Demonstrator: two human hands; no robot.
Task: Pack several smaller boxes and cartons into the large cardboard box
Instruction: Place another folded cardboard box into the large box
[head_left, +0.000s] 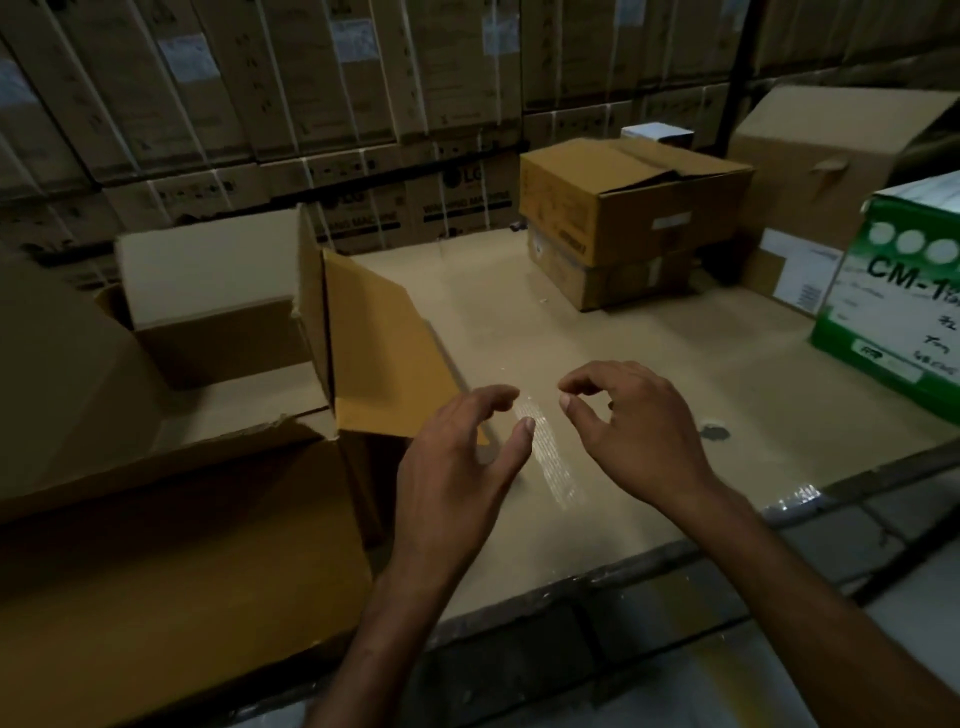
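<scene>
Empty-handed, parked between the big box and the next cartons

Had the big box (171, 561) wide open at far left, one pale carton (208, 270) stood at its back, and a raised flap just beside the left hand (457, 462). Held nothing in that hand, fingers loosely curled with the thumb apart. Same deal for the right hand (644, 431): thumb and forefinger nearly meeting but pinching nothing. Spotted the stack (623, 218) of two brown boxes ahead and to the right, well apart from both hands, long side roughly left-right, then a green box (883, 312) at far right. Probably called for a right-hand-first reach, then a carry back leftward.
</scene>
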